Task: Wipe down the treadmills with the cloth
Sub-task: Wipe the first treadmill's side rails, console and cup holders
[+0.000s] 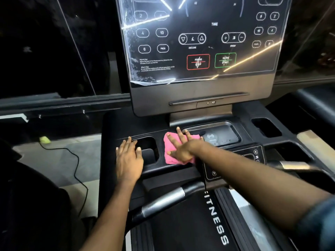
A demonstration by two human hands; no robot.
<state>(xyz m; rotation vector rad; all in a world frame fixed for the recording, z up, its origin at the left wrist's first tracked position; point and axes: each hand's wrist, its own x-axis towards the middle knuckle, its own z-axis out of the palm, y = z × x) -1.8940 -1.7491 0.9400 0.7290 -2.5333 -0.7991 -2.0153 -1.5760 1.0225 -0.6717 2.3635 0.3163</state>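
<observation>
A black treadmill console [116, 127] fills the view, with a glossy control panel [199, 38] standing upright behind it. A pink cloth [169, 156] lies flat on the console deck between the left cup recess and the central phone tray. My right hand [181, 147] presses on the cloth with straight, spread fingers. My left hand [127, 158] rests flat on the console's left side, fingers straight, its thumb at the edge of the cup recess [148, 151].
A wireless charging tray [217, 136] sits just right of the cloth. A small button pad [235, 162] and silver-black handlebars [163, 200] lie nearer me. The belt reads FITNESS [215, 216]. A black cable [76, 163] crosses the floor at left.
</observation>
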